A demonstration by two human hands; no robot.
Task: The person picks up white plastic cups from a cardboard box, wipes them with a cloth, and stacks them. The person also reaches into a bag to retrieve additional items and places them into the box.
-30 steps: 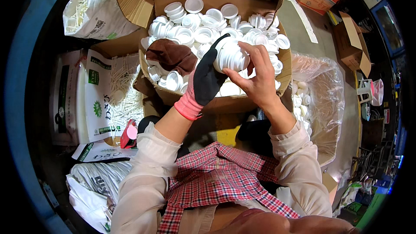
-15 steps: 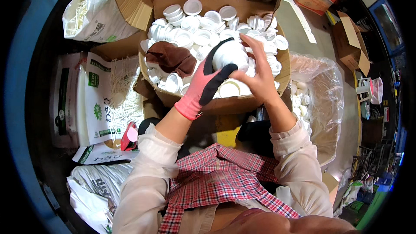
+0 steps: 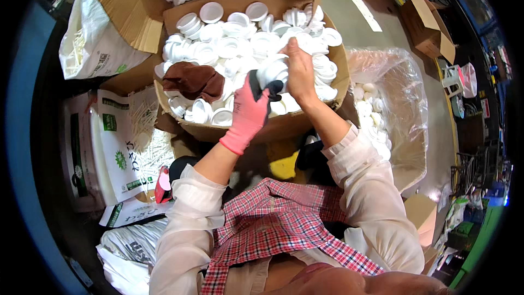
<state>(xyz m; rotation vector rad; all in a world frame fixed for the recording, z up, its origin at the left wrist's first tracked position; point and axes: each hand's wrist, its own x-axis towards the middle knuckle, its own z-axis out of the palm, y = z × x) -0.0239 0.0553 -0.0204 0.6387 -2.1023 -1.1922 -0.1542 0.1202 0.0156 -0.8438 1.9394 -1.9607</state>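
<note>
My left hand (image 3: 252,104), in a pink glove with black palm and fingers, is closed around a small bunch of white round plastic lids (image 3: 272,70). Bare, my right hand (image 3: 300,74) presses against the right side of the same lids, thumb up; some of its fingers are hidden. Both hands are over a cardboard box (image 3: 245,130) heaped with loose white lids (image 3: 229,47). On the heap, left of my hands, lies a crumpled brown cloth (image 3: 192,81).
At right stands a box lined with clear plastic (image 3: 408,125), holding white pieces (image 3: 372,110). At left, thin white sticks (image 3: 154,150) fill another carton, with a white sack (image 3: 103,43) behind. An open carton (image 3: 428,24) sits at far right.
The view has shifted, so the boxes appear further left. My hands have drawn closer together around the lids, and the right hand has turned thumb up.
</note>
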